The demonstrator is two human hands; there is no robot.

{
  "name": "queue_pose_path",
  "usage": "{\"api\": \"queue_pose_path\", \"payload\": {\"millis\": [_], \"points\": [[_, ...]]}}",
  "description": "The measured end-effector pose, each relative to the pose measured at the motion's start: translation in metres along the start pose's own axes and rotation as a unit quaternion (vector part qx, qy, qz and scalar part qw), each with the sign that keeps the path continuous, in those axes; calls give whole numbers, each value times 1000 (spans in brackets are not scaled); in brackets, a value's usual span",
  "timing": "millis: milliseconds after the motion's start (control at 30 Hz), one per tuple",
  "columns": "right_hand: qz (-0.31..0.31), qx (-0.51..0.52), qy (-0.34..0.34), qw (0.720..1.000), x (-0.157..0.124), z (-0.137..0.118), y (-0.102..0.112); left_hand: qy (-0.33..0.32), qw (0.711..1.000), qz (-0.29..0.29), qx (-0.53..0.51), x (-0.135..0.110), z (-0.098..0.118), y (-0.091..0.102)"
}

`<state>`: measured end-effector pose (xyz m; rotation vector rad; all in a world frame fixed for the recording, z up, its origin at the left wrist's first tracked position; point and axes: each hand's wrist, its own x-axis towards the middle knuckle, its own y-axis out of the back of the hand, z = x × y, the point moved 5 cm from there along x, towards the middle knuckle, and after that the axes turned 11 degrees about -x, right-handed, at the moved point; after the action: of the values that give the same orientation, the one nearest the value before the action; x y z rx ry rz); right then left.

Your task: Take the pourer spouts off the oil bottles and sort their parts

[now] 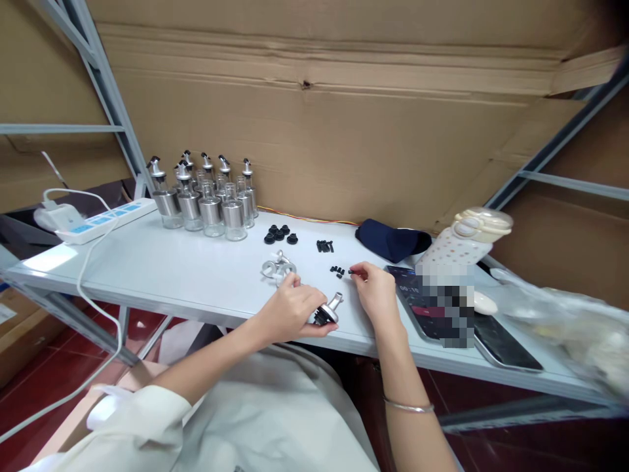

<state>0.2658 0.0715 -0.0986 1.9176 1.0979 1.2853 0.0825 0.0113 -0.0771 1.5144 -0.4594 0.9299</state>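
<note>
My left hand [295, 309] is closed around a silver pour spout [334, 307] with a black ribbed stopper, held near the table's front edge. To its right, my right hand [376, 288] pinches a small black piece [351, 272] between thumb and fingertips. Several like it, small black plugs [337, 269], lie just left of those fingertips. Farther back is a cluster of black levers [325, 246]. Beyond my left hand are loose silver spout parts [279, 267], partly hidden by it. Black ribbed stoppers [280, 233] sit in a group behind them.
Glass-and-steel bottles [211, 210], some with spouts fitted, stand at the back left. A white power strip [108, 221] with a trailing cable lies left of them. On the right are a navy cap [393, 241], a dotted bottle [462, 242], phones [508, 344] and plastic bags [574, 328].
</note>
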Motion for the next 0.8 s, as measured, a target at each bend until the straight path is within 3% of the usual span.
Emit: {"api": "queue_pose_path", "payload": {"millis": [300, 667, 800], "points": [[-36, -120, 39, 991, 0, -2, -10, 4, 1000, -4, 4, -2, -1, -1], [1, -57, 58, 997, -6, -4, -7, 6, 1000, -11, 5, -3, -1, -2], [21, -63, 106, 992, -11, -11, -2, 19, 999, -29, 8, -3, -2, -3]]}}
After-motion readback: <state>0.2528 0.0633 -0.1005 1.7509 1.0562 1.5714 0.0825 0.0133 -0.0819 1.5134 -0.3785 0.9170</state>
